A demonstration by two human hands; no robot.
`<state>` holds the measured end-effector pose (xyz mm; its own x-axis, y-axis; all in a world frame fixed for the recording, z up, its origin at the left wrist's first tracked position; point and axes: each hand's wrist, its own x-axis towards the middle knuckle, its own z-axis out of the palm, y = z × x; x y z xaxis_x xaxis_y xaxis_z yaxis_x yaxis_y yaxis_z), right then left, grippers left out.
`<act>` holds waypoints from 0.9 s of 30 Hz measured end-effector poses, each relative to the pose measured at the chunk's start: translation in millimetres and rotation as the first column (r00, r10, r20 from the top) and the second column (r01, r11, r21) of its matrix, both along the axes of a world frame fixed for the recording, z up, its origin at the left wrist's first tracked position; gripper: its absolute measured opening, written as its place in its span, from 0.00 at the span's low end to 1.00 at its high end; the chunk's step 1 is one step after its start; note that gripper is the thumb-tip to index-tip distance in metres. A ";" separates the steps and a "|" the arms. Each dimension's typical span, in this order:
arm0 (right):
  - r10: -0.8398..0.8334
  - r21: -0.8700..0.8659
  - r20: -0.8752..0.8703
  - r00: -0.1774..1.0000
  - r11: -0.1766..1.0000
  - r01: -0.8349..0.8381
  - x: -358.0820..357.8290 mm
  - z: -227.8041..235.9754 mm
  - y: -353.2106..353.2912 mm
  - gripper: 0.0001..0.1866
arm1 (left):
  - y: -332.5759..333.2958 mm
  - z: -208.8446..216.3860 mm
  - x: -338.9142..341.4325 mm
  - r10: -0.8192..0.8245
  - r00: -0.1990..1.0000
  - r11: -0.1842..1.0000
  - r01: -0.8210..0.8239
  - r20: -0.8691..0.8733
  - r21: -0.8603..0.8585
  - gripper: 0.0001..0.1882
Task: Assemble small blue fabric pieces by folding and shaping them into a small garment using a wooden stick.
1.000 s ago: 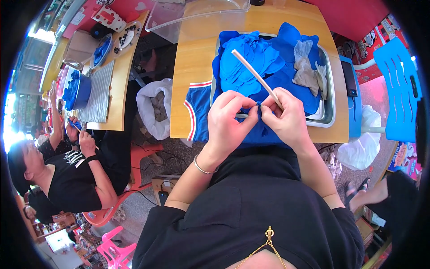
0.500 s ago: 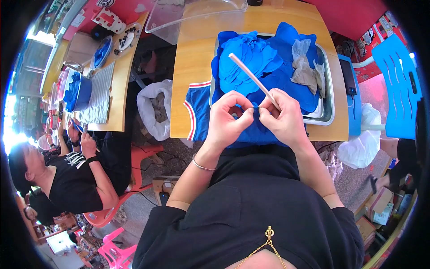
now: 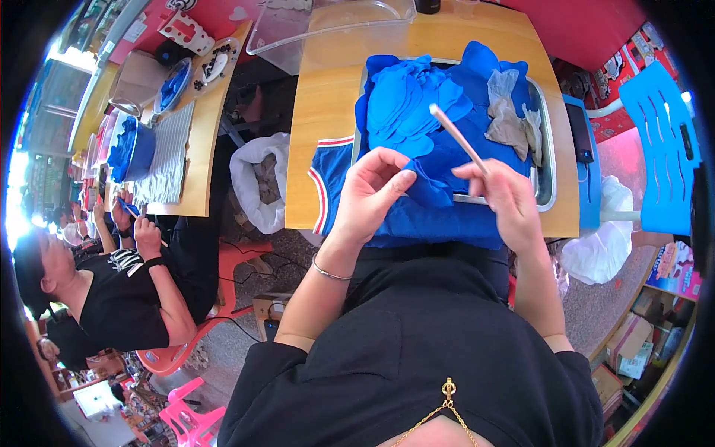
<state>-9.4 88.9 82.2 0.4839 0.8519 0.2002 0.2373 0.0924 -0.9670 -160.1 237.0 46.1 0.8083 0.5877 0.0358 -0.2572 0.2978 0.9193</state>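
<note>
Above the tray's near edge (image 3: 550, 145), a blue fabric piece (image 3: 433, 188) is pinched by the left hand (image 3: 372, 192); a pale stick (image 3: 456, 135) is clamped in the right hand's grip (image 3: 477, 177), its long axis slanted forward-left over the tray; tabletop (image 3: 322, 97) is exposed leftward

Blue piece (image 3: 432, 188): thin, limp, darker blue, curled into a loose cup. One edge pinched between thumb and index finger of left hand (image 3: 375, 192); rest spreads to the right of the fingertips. Stick (image 3: 456, 134): slim, straight, pale pinkish-beige. Gripped near lower end in right hand (image 3: 508, 200), lower tip hidden by fingers. Tilted, free end up-left, pointing away from wearer. Stick and piece apart.
</note>
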 end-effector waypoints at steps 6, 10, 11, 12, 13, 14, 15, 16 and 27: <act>-0.088 -0.175 0.391 0.916 0.970 0.168 7.1 3.4 -39.4 0.08 | 9.6 2.1 -4.0 0.056 0.992 0.996 -0.064 0.117 0.067 0.04; -0.149 -0.189 0.471 0.870 0.946 0.265 11.8 -0.1 -53.5 0.07 | 12.1 7.0 -6.7 0.027 0.997 1.000 -0.027 0.077 0.004 0.04; -0.163 -0.187 0.475 0.865 0.941 0.280 12.4 -0.6 -54.1 0.07 | 11.6 8.3 -6.4 0.032 0.995 0.999 -0.032 0.095 0.003 0.03; -0.163 -0.185 0.475 0.865 0.942 0.280 12.3 -0.2 -53.6 0.07 | 10.9 9.7 -6.6 0.032 0.995 0.999 -0.033 0.095 0.006 0.03; -0.160 -0.169 0.518 0.840 0.944 0.284 12.2 0.2 -52.4 0.07 | 10.6 10.6 -5.9 0.019 0.994 1.000 -0.020 0.103 0.008 0.03; -0.157 -0.152 0.561 0.813 0.946 0.287 11.8 0.8 -51.3 0.07 | 10.3 11.2 -5.3 0.007 0.994 1.000 -0.008 0.111 0.011 0.03; -0.159 -0.150 0.561 0.812 0.946 0.288 11.3 2.3 -50.3 0.07 | 9.9 11.5 -4.8 0.006 0.994 1.000 -0.007 0.113 0.014 0.03; -0.158 -0.152 0.587 0.794 0.942 0.299 10.9 4.1 -49.0 0.07 | 9.7 11.2 -4.3 -0.008 0.993 0.999 0.004 0.120 0.031 0.04; -0.155 -0.079 0.461 0.873 0.973 0.215 -3.7 -2.5 -31.2 0.07 | -2.2 11.1 3.4 -0.073 0.976 0.997 0.077 0.205 -0.014 0.05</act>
